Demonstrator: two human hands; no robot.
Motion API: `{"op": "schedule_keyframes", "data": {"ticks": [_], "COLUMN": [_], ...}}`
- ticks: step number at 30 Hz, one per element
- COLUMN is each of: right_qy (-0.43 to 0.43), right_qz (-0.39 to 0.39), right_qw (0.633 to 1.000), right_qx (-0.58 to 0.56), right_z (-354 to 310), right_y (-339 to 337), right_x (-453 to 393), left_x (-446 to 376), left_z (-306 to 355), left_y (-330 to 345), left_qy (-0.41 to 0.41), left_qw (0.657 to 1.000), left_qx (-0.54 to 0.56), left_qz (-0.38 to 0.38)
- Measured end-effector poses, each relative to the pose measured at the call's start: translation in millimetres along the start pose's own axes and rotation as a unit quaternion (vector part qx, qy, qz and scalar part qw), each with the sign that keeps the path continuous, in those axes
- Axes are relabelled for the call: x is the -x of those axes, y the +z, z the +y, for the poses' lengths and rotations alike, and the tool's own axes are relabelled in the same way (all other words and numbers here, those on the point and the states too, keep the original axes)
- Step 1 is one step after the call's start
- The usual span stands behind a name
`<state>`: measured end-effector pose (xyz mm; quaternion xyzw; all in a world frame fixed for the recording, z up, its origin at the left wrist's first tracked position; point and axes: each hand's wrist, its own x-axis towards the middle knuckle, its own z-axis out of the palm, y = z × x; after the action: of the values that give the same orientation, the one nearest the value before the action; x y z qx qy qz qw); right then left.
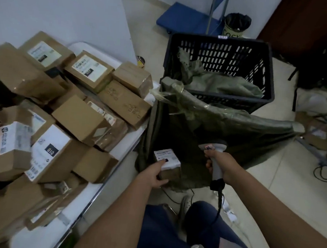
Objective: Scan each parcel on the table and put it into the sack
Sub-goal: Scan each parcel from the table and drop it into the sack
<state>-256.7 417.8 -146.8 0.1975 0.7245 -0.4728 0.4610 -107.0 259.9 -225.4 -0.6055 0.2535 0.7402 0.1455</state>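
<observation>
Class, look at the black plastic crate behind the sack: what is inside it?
Inside the black crate lies crumpled grey-green sacking, piled against its near wall. The crate's floor, and anything beneath that sacking, is covered, so nothing more can be told.

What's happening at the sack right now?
The left hand holds a small parcel, label up, over the open sack. The right hand grips a scanner beside it. Many parcels remain piled on the table to the left. A black crate stands behind the sack.
</observation>
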Motion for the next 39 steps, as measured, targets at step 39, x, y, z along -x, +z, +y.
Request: {"op": "schedule_keyframes", "data": {"ticks": [39], "right_qy": [-0.226], "right_qz": [-0.12], "right_qw": [0.964], "right_qx": [0.07], "right_z": [-60.5], "right_y": [232.5], "right_x": [115.9], "left_x": [197.7], "left_z": [105.2], "left_y": [-188.5], "left_qy": [0.539], "left_qw": [0.729], "left_qx": [-0.337], "left_qz": [0.253]}}
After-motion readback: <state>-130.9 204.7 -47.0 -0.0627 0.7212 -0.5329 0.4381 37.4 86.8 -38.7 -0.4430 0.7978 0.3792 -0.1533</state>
